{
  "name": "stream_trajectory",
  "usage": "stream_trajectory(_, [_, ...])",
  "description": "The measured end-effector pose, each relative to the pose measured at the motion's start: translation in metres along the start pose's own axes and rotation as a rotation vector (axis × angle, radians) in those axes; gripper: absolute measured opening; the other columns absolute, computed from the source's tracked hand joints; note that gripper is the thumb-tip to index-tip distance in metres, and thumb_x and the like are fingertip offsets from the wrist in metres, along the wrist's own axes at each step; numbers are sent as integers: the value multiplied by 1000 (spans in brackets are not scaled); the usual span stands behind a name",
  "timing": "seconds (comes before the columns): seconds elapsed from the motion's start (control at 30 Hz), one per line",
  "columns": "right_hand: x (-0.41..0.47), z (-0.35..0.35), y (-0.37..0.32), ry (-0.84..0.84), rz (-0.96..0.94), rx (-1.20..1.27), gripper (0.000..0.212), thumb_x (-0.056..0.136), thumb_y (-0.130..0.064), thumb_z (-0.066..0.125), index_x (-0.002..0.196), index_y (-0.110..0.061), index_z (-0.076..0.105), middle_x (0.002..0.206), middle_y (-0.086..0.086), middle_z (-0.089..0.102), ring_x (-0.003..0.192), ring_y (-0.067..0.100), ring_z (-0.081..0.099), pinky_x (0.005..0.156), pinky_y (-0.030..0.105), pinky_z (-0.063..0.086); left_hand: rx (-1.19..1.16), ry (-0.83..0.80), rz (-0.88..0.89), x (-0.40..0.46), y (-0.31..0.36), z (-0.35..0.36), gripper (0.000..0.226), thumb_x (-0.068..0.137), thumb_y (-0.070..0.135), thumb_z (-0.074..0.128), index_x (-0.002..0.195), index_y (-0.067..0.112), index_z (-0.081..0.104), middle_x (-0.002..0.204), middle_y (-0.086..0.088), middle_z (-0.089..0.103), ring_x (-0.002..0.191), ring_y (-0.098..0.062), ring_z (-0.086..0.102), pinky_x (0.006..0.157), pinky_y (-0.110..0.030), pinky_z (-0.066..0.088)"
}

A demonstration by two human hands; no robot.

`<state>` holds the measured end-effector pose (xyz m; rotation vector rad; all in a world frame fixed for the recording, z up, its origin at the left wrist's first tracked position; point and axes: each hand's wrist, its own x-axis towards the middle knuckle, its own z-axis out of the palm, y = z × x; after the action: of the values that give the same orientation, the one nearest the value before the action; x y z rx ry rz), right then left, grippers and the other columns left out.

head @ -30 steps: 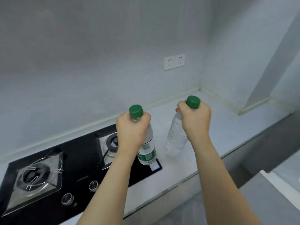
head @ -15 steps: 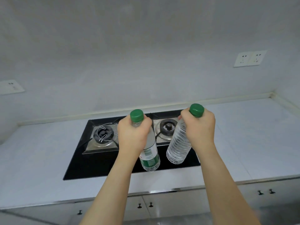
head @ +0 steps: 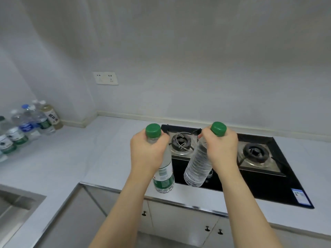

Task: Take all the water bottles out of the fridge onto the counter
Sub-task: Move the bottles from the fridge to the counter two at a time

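Left hand [head: 146,154] gripping neck of green-labelled bottle [head: 163,174]; right hand [head: 222,151] gripping neck of unlabelled bottle [head: 198,167]; both bottles hanging above counter [head: 89,158] edge beside stove [head: 250,167]; bottle cluster [head: 26,126] standing far left on counter.

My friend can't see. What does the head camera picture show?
Two hands each hold a green-capped water bottle by the neck above a white counter: left hand, labelled bottle; right hand, clear bottle. Behind is a black gas stove; more bottles stand far left.

Clear plastic bottles [head: 197,165], glossy black glass hob [head: 265,187], matt counter [head: 75,154].
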<state>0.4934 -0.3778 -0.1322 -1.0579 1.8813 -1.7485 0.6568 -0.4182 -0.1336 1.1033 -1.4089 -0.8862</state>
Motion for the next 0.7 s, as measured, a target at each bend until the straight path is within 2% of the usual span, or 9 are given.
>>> stream_trajectory(0.1, [-17, 45, -8, -49, 9, 1, 16, 77, -16, 65, 72, 0, 65, 70, 16, 63, 62, 13, 52, 62, 30, 44, 23, 42, -6, 11, -16, -48, 26, 68, 26, 61, 68, 0, 62, 69, -19, 62, 61, -17, 55, 59, -31, 44])
stream_trajectory(0.23, [-28, 88, -10, -91, 17, -18, 13, 78, -14, 65, 72, -2, 67, 62, 6, 60, 60, 12, 53, 62, 32, 46, -24, 97, -72, 28, -35, -87, 26, 68, 25, 61, 71, 0, 62, 74, -24, 63, 64, -20, 55, 63, -34, 46])
stream_trajectory(0.37, [-23, 131, -5, -125, 29, -15, 12, 75, -15, 66, 70, -4, 67, 68, 14, 65, 66, 23, 60, 67, 36, 49, -38, 144, -108, 55, -52, -109, 22, 69, 25, 61, 70, 3, 63, 75, -23, 64, 66, -26, 59, 64, -34, 48])
stream_trajectory(0.43, [-16, 153, -3, -145, 32, 6, 13, 75, -13, 65, 70, 0, 66, 70, 18, 65, 63, 17, 56, 65, 32, 46, -26, 155, -104, 69, -59, -117, 21, 69, 23, 61, 70, 3, 62, 74, -23, 64, 66, -28, 59, 64, -35, 48])
stream_trajectory(0.53, [-1, 189, -5, -189, 45, 51, 15, 71, -16, 65, 67, -2, 66, 64, 11, 65, 57, 9, 51, 59, 27, 42, 13, 182, -106, 94, -72, -127, 21, 68, 25, 61, 69, 4, 60, 73, -23, 63, 68, -36, 60, 65, -40, 49])
stream_trajectory(0.6, [15, 213, -6, -208, 58, 97, 21, 65, -24, 62, 65, -3, 66, 64, 14, 64, 57, 11, 51, 58, 28, 41, 40, 191, -109, 116, -79, -134, 25, 68, 27, 60, 70, 2, 59, 74, -26, 61, 66, -35, 58, 65, -41, 48])
stream_trajectory(0.7, [37, 247, -8, -236, 51, 119, 25, 62, -26, 59, 65, -3, 66, 69, 16, 65, 58, 12, 51, 56, 25, 41, 47, 206, -107, 147, -86, -141, 26, 68, 27, 60, 71, 1, 58, 75, -27, 60, 64, -24, 55, 65, -37, 46])
